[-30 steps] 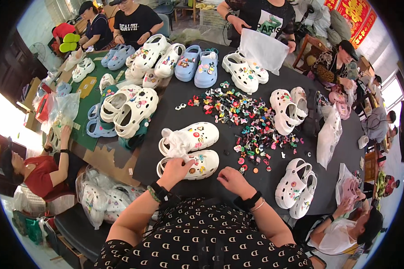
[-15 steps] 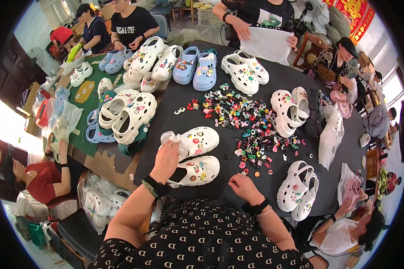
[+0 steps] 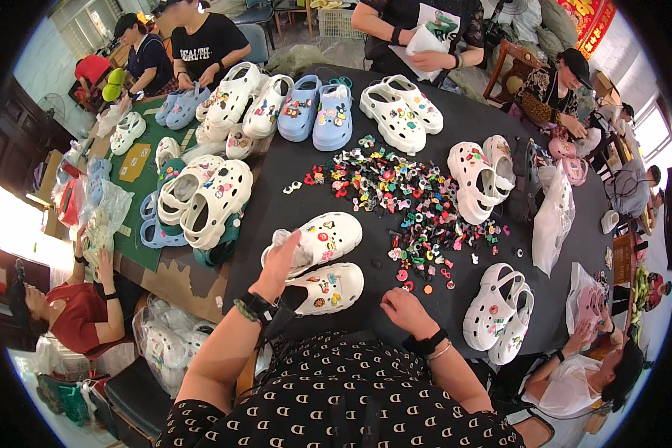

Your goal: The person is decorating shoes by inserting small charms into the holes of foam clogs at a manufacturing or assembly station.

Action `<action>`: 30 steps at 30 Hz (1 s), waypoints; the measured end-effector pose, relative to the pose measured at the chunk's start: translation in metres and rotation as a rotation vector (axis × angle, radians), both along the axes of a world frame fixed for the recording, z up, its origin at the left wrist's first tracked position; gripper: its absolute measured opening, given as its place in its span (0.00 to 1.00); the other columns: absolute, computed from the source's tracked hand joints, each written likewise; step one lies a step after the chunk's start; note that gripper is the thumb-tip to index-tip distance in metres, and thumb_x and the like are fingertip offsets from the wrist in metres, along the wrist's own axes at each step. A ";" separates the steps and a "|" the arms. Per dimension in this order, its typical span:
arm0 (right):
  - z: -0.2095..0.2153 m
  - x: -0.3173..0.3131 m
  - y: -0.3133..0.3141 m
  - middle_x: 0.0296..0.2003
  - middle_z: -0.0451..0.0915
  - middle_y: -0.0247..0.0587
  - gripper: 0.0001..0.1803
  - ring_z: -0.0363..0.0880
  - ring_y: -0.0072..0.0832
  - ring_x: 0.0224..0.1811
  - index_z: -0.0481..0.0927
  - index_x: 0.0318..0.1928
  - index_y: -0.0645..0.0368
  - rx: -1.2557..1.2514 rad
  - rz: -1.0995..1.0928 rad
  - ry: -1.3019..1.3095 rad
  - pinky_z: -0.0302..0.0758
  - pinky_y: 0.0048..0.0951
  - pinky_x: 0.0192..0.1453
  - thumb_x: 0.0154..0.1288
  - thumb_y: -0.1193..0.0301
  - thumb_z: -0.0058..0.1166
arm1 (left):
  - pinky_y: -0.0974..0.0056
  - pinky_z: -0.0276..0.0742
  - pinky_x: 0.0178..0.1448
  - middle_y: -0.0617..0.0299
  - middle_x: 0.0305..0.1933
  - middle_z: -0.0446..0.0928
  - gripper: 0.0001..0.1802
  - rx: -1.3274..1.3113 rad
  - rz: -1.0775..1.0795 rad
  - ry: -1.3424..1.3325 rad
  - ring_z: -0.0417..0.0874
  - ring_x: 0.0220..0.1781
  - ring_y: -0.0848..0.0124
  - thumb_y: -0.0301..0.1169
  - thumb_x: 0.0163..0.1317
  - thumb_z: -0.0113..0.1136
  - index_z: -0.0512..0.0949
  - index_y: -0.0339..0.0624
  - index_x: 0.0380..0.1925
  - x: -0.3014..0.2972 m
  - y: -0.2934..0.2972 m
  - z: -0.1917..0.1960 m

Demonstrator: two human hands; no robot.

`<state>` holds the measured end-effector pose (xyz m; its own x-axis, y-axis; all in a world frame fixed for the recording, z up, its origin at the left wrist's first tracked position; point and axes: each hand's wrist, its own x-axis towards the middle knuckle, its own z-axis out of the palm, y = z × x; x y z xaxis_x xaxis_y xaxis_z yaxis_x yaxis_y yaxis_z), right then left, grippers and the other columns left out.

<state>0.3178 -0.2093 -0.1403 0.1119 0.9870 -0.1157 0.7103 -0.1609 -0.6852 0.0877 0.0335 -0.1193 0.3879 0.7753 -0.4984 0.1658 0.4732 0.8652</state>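
A pair of white clogs with colourful charms lies on its side in front of me, toes to the right: an upper clog (image 3: 330,236) and a lower clog (image 3: 336,287). My left hand (image 3: 276,265) is at the heel opening of the upper clog, fingers closed on crumpled clear plastic (image 3: 282,237) that shows on both sides of them. My right hand (image 3: 410,310) rests on the black table to the right of the clogs, fingers curled under; whatever they hold, if anything, is hidden. Just beyond it spreads a pile of small colourful charms (image 3: 395,190).
White clogs (image 3: 489,310) stand right of my right hand, more white clogs (image 3: 474,183) beyond. Blue clogs (image 3: 332,116) and white clogs (image 3: 403,112) line the far side. Stacked white clogs (image 3: 215,201) are on the left. A plastic bag (image 3: 554,220) lies right. Several people work around the table.
My left hand has turned more edge-on and moved slightly down at the clog's heel, still on the plastic. My right hand stays put. The person across has gathered up the white sheet.
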 end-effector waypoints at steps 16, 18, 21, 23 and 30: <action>-0.004 0.002 -0.028 0.34 0.79 0.47 0.07 0.78 0.46 0.41 0.79 0.35 0.61 -0.105 -0.067 -0.023 0.76 0.42 0.47 0.62 0.70 0.56 | 0.47 0.78 0.38 0.48 0.30 0.81 0.08 1.076 -0.326 0.772 0.84 0.34 0.49 0.29 0.50 0.63 0.78 0.38 0.29 0.019 0.003 -0.001; -0.005 0.006 -0.035 0.34 0.78 0.47 0.07 0.78 0.46 0.41 0.79 0.35 0.60 -0.123 -0.107 -0.019 0.76 0.43 0.47 0.62 0.70 0.56 | 0.49 0.77 0.39 0.49 0.25 0.80 0.14 1.089 -0.328 0.812 0.83 0.32 0.48 0.30 0.49 0.65 0.76 0.39 0.36 0.025 0.001 0.007; -0.005 0.009 -0.045 0.34 0.78 0.47 0.07 0.78 0.46 0.41 0.79 0.35 0.60 -0.135 -0.159 -0.015 0.76 0.43 0.47 0.62 0.69 0.56 | 0.50 0.78 0.41 0.46 0.40 0.77 0.24 1.122 -0.387 0.808 0.82 0.40 0.49 0.28 0.48 0.65 0.73 0.39 0.47 0.031 -0.005 0.026; -0.005 0.011 -0.050 0.33 0.78 0.47 0.07 0.78 0.46 0.41 0.79 0.35 0.60 -0.134 -0.180 -0.015 0.75 0.43 0.47 0.62 0.69 0.56 | 0.52 0.78 0.44 0.48 0.49 0.69 0.30 1.325 -0.364 0.824 0.78 0.48 0.51 0.26 0.47 0.66 0.71 0.41 0.54 0.036 -0.002 0.033; -0.008 0.024 -0.055 0.33 0.77 0.46 0.06 0.78 0.46 0.41 0.78 0.36 0.60 -0.149 -0.171 -0.014 0.75 0.43 0.47 0.62 0.71 0.56 | 0.53 0.71 0.54 0.51 0.46 0.70 0.30 1.355 -0.450 0.784 0.75 0.51 0.52 0.23 0.45 0.64 0.72 0.44 0.54 0.033 0.009 0.023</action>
<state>0.3417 -0.2643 -0.1480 0.2787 0.9258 -0.2555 0.6736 -0.3781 -0.6350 0.1212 0.0425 -0.0962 0.6853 0.6867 0.2427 0.6484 -0.7270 0.2262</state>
